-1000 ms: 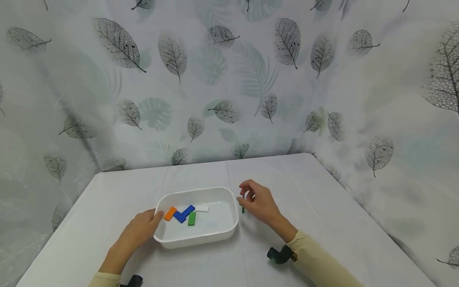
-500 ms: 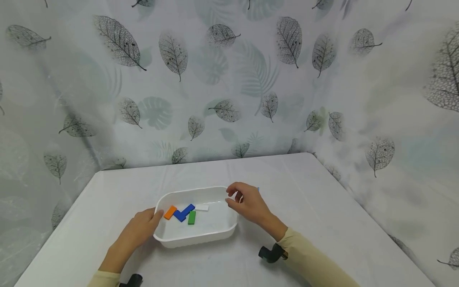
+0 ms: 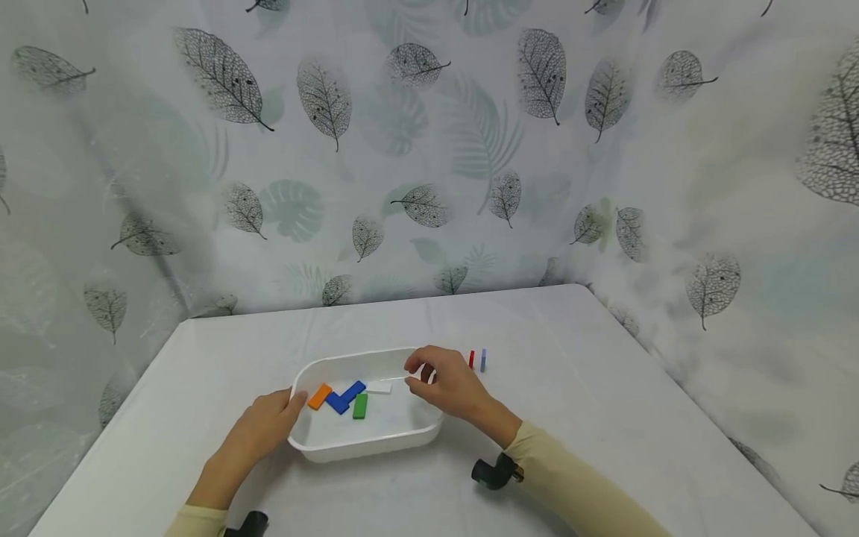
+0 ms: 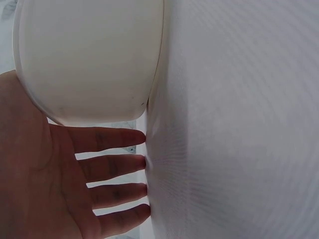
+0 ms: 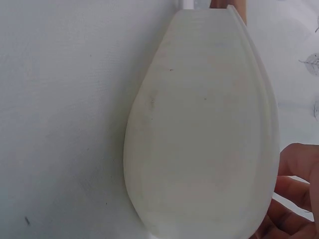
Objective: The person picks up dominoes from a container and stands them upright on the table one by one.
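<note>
The left hand (image 3: 258, 432) rests on the table (image 3: 604, 418) at 8 o'clock of the tray (image 3: 365, 447), fingers straight and slightly spread, thumb against the tray's left wall; the left wrist view shows the fingertips (image 4: 134, 137) lying on the cloth just under the tray's side (image 4: 89, 55).

Inside the tray, from 9 o'clock inward, lie an orange block (image 3: 318, 397), a blue block (image 3: 344, 397) bent like a tick, a green block (image 3: 360, 406) touching the blue one's lower edge, and a white block (image 3: 379, 387) near the far wall.

The right hand (image 3: 446, 384) hovers over the tray's right rim at 2 o'clock, fingers curled with thumb and forefinger close together; whether they pinch anything cannot be told. In the right wrist view only the tray's outer wall (image 5: 209, 129) and some fingers (image 5: 294, 194) show.

On the table at 2 o'clock of the tray, well clear of it, a red block (image 3: 471, 359) and a pale blue block (image 3: 482, 360) stand upright, just beside each other.
</note>
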### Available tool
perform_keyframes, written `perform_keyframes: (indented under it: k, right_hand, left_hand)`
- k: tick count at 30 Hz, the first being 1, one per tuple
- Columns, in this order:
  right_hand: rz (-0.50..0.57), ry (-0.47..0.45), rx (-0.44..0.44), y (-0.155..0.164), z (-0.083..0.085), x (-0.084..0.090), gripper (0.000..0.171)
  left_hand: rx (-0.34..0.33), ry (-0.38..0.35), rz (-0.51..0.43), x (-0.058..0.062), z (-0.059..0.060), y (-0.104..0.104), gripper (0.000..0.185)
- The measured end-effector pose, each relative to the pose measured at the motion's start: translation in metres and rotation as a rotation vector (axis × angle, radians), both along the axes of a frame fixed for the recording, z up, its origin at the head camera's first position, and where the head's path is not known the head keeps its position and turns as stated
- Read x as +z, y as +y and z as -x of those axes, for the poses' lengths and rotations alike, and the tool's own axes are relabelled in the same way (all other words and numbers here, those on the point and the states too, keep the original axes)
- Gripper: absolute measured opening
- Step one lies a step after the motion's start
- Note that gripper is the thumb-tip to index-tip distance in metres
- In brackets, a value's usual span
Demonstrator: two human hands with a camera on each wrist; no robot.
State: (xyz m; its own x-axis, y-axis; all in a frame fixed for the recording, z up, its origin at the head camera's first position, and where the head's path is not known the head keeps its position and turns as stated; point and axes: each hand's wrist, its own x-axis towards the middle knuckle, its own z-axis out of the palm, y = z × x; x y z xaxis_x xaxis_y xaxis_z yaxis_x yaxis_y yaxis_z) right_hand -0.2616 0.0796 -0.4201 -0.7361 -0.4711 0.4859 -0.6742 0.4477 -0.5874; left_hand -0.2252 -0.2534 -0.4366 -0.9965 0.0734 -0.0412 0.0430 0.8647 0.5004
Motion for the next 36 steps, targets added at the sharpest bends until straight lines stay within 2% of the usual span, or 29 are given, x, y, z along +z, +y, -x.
perform_keyframes:
  k: [13, 21, 28, 36]
  right_hand:
    - [-0.071, -0.075, 0.057, -0.023, 0.006, 0.007, 0.016]
    - [-0.124, -0.116, 0.042, -0.036, 0.008, 0.013, 0.017]
    - [-0.162, -0.153, 0.044, -0.045, 0.015, 0.010, 0.019]
    - [-0.239, -0.142, 0.029, -0.056, 0.019, 0.011, 0.019]
  left_hand:
    - [-0.002, 0.000, 0.004, 0.001, 0.001, 0.001, 0.061]
    - [-0.004, 0.003, 0.006, 0.001, 0.001, 0.001, 0.061]
    - [0.000, -0.006, 0.010, 0.005, -0.001, 0.002, 0.061]
    - [-0.009, 0.005, 0.014, 0.004, -0.001, 0.001, 0.061]
